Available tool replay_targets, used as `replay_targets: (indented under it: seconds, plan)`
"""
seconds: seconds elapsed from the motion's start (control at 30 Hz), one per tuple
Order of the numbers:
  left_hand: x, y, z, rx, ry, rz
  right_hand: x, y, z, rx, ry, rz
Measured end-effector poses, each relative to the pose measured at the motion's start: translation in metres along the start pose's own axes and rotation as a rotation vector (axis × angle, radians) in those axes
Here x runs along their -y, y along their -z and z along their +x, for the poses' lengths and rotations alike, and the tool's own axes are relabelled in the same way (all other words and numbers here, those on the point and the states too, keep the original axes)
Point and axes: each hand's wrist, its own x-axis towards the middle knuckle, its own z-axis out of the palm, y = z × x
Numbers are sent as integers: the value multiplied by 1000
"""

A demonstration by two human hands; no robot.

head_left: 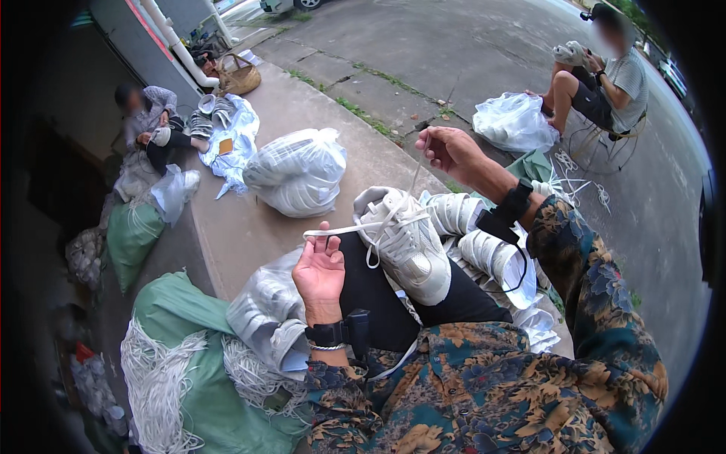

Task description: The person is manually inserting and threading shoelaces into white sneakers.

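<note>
A white lace-up sneaker (414, 261) rests on my lap, its toe pointing toward me. Its white shoelace (352, 229) runs out from the top eyelets to both hands. To the left of the shoe, my left hand (319, 274) is closed with the palm turned up, and a stretch of lace is looped at its fingertips. Up and to the right, my right hand (456, 157) pinches the other lace end, which is drawn taut above the shoe. More lace lies crossed over the tongue, and a loop hangs at the shoe's left side.
Stacked white shoe uppers (488, 253) lie at my right, and a clear bag of shoes (268, 303) at my left. A green sack (219, 386) carries bundles of white laces (155, 386). Ahead stands a full plastic bag (299, 172). Two people sit farther off, each handling shoes.
</note>
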Motion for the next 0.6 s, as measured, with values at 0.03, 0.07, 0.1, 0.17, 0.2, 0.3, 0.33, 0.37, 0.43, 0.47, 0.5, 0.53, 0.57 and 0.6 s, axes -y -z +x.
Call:
replay_targets:
  seconds: [0.03, 0.07, 0.1, 0.17, 0.2, 0.3, 0.33, 0.37, 0.43, 0.47, 0.5, 0.53, 0.57, 0.6]
  plan:
    - [0, 10, 3, -7, 16, -6, -8, 1, 2, 33, -25, 9]
    - [-4, 20, 1, -11, 17, -3, -12, -4, 0, 28, -36, -18]
    - [-14, 31, -4, -50, 32, 44, -15, -2, 2, 59, -35, -14]
    - [-49, 62, -21, -226, -58, 67, -20, -3, 4, 93, -35, 3]
    - [-73, 84, -33, -358, -158, 40, -21, -5, 3, 133, -16, -74]
    - [-121, 142, -71, -683, -359, 86, -32, -14, -7, 292, 41, -338]
    - [-121, 143, -82, -698, -359, 162, -39, -18, -8, 356, 59, -440]
    - [-120, 144, -88, -713, -358, 237, -43, -20, -9, 435, 29, -598]
    - [-75, 84, -81, -569, -326, 400, -55, -24, -9, 560, 261, -859]
    - [-50, 61, -74, -476, -264, 583, -58, -26, -10, 596, 403, -1065]
    - [-27, 40, -68, -382, -207, 762, -65, -27, -10, 568, 545, -1167]
    - [-6, 27, -62, -268, -160, 927, -61, -31, -14, 576, 545, -1170]
    - [12, 18, -55, -149, -109, 1088, -54, -36, -21, 603, 549, -1310]
    - [28, 11, -48, -45, -61, 1245, -51, -39, -24, 628, 553, -1451]
